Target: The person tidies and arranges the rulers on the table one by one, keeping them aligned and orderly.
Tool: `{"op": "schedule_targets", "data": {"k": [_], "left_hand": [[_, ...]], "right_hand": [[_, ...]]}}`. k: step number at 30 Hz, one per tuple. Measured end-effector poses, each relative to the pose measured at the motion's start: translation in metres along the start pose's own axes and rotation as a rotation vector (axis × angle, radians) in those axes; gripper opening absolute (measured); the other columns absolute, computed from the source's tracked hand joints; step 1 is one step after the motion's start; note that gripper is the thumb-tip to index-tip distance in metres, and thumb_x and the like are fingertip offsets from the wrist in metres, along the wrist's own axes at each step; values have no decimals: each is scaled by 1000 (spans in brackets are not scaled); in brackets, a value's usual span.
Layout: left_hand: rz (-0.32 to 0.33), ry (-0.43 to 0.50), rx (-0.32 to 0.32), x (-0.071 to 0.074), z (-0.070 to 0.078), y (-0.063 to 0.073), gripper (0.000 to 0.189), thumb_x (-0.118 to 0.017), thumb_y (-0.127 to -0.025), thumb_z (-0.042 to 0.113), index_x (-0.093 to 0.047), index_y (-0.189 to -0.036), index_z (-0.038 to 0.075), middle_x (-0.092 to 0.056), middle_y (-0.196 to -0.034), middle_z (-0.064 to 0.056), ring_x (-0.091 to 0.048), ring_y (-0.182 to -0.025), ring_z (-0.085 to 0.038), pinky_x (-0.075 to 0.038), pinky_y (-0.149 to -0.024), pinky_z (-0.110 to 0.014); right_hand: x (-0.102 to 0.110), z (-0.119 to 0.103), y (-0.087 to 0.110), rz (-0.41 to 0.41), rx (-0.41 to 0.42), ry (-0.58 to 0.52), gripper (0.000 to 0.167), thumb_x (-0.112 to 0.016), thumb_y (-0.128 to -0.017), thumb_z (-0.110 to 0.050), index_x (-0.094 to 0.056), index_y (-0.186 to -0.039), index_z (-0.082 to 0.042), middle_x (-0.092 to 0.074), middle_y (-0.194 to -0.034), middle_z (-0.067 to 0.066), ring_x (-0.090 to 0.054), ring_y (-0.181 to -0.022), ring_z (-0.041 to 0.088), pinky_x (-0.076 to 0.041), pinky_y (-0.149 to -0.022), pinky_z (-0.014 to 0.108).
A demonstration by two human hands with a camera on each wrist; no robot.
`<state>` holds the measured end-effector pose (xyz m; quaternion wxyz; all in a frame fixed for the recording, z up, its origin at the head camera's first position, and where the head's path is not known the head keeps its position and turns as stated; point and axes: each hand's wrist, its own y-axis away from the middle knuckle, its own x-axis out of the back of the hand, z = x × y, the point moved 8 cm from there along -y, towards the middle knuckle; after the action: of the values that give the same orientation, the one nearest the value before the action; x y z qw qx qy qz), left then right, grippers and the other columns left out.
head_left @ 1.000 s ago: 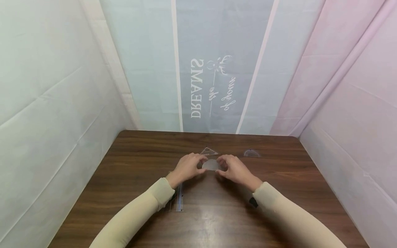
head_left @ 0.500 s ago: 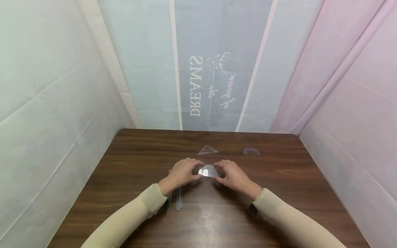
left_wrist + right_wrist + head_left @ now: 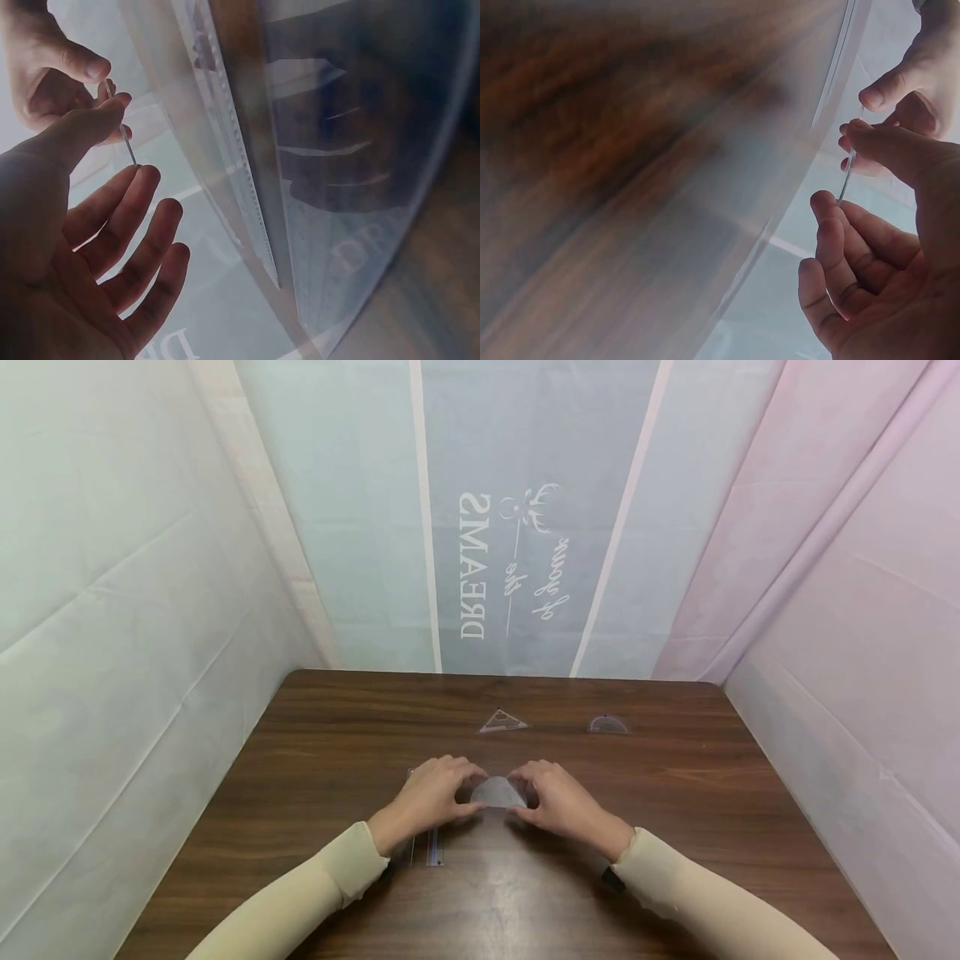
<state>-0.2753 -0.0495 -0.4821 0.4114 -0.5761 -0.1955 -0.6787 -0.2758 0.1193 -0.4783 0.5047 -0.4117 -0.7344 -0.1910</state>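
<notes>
A clear half-round protractor [image 3: 497, 792] is held between both hands over the middle of the table. My left hand [image 3: 431, 792] pinches its left side between thumb and fingertips. On the opposite side my right hand [image 3: 564, 800] pinches it the same way. Both wrist views show the protractor nearly edge-on, as a thin line [image 3: 129, 144] in the left one and a thin edge [image 3: 847, 180] in the right one. The other fingers of each hand are spread and loosely bent. Two clear rulers [image 3: 435, 852] lie beside the left forearm, partly covered by the left hand and wrist.
On the brown wooden table [image 3: 675, 843], a clear set square [image 3: 502, 727] lies at the back middle. Another small clear protractor [image 3: 609, 725] lies at the back right. Pale cloth walls [image 3: 360, 527] close off the back and both sides.
Both hands have drawn the held protractor toward the body and slightly left. The set square now shows whole, and the left forearm has moved left and nearer.
</notes>
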Motion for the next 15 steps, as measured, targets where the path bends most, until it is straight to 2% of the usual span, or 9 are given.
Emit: {"op": "schedule_targets", "data": {"k": [4, 9, 15], "left_hand": [[-12, -25, -20, -1, 2, 4, 46, -85, -92, 49, -76, -128, 21, -74, -118, 7, -67, -102, -14, -57, -86, -36], [0, -41, -57, -1, 7, 10, 47, -86, -91, 48, -76, -128, 21, -75, -119, 6, -67, -102, -15, -56, -86, -36], [-9, -51, -90, -2, 14, 18, 48, -88, -89, 45, -76, -128, 19, -75, -116, 5, -66, -101, -15, -56, -88, -36]], "right_hand": [[-1, -5, 3, 13, 33, 8, 43, -92, -88, -30, -76, -120, -6, -72, -99, -2, -57, -83, 8, -51, -75, 32], [-2, -12, 8, 30, 70, 3, 42, -94, -86, -27, -77, -117, -5, -71, -97, -2, -57, -83, 8, -52, -76, 35], [-8, -18, 13, 3, 83, 24, 43, -93, -87, -32, -76, -117, -7, -68, -95, -4, -57, -84, 7, -53, -82, 39]]}}
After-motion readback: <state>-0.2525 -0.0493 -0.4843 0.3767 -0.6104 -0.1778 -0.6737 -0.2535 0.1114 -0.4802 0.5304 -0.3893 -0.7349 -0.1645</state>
